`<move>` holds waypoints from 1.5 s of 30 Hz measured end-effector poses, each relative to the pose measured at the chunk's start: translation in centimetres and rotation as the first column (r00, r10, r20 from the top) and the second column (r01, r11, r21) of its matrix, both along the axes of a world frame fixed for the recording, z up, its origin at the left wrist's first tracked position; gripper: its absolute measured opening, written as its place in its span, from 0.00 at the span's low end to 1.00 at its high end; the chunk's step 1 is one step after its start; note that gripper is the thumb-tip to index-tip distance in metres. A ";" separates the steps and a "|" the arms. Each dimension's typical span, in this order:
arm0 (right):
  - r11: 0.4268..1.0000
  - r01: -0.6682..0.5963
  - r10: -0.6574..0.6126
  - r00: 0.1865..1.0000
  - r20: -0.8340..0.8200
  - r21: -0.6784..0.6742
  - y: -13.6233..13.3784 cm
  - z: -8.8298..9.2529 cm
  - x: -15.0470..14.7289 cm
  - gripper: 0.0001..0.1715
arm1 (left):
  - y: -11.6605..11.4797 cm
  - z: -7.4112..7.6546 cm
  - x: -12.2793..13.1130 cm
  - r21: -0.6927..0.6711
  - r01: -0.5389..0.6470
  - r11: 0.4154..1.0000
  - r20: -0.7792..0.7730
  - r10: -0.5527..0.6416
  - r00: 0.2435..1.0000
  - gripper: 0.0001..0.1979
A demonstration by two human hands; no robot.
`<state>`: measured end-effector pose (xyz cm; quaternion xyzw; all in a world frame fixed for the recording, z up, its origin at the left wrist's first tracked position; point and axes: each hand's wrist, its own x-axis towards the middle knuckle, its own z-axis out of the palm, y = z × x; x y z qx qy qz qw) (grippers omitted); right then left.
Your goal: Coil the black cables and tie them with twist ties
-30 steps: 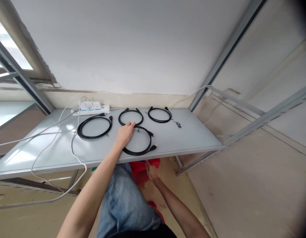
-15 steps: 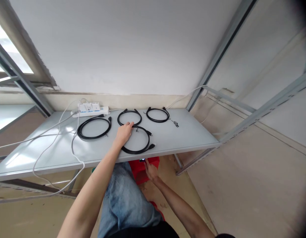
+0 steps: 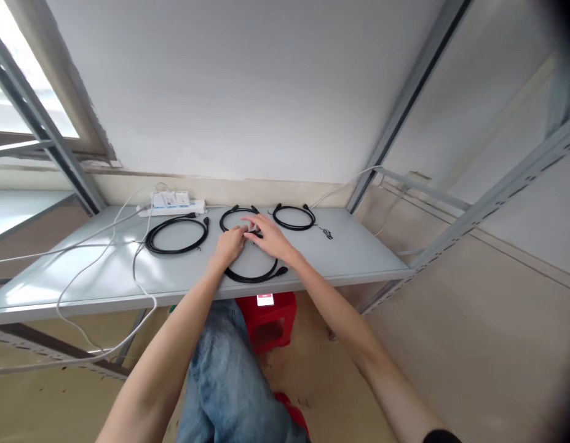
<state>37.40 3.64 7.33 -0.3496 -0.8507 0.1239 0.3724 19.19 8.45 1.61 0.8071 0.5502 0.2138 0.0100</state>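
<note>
On the grey shelf [image 3: 321,258] lies a coiled black cable [image 3: 250,280] with a plug at its lower right. My left hand [image 3: 230,244] rests at the far side of this coil, fingers closed around its upper edge. Close beside it is my right hand [image 3: 269,237], with thumb and fingers apart over the same part of the cable. The hands hide the coil's upper portion. Just behind them sits a second black cable coil [image 3: 221,223]. A third coil [image 3: 294,228] lies at back right, and another coil [image 3: 174,251] to the left.
A white power strip [image 3: 174,209] with adapters stands against the wall. White cords [image 3: 137,271] run across the shelf's left side and over its front edge. A small bundle of thin black ties [image 3: 328,233] lies at right. Below, a lit phone [image 3: 265,300] lies on a red stool [image 3: 285,307].
My right hand has moved up from the phone on the stool to the cable beside my left hand. The left hand stays on the coil. The phone screen now shows.
</note>
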 end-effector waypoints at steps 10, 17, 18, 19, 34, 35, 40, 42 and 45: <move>0.993 0.118 -0.117 0.993 0.031 -0.025 8.8 -6.6 0.3 0.06 | 1.3 -0.3 -0.9 -0.052 -0.065 0.997 0.163 0.073 0.984 0.13; 0.983 0.144 -0.151 0.987 -0.058 -0.112 9.0 -6.7 0.5 0.11 | 0.0 0.1 -0.4 0.005 -0.062 0.998 0.008 0.062 0.998 0.15; 0.986 0.128 -0.135 0.989 -0.061 -0.108 8.9 -6.9 0.6 0.14 | 0.0 0.1 -0.4 0.008 -0.057 0.998 -0.001 0.057 0.998 0.15; 0.989 0.112 -0.118 0.991 -0.058 -0.098 8.8 -7.0 0.7 0.16 | 0.0 0.0 -0.4 0.010 -0.055 0.998 -0.004 0.055 0.998 0.15; 0.980 0.114 -0.164 0.923 -0.349 -0.161 8.7 -6.7 0.9 0.07 | 0.0 -0.3 -0.4 0.008 -0.060 0.998 0.025 0.060 0.998 0.15; 0.976 0.088 -0.160 0.912 -0.378 -0.201 8.9 -6.6 0.9 0.08 | 0.0 -0.4 -0.4 0.012 -0.060 0.998 0.021 0.060 0.998 0.15; 0.933 -0.065 -0.140 0.840 -0.524 -0.353 9.3 -5.9 0.9 0.18 | 0.2 -0.5 -0.4 0.018 -0.060 0.998 -0.010 0.060 0.998 0.14; 0.917 -0.106 -0.165 0.776 -0.609 -0.384 9.1 -5.7 1.2 0.21 | 0.3 -0.5 -0.4 0.010 -0.063 0.998 -0.018 0.064 0.998 0.14; 0.905 -0.107 -0.253 0.642 -0.724 -0.411 8.8 -5.5 1.7 0.24 | 0.3 -0.4 -0.4 -0.004 -0.062 0.998 -0.010 0.062 0.998 0.14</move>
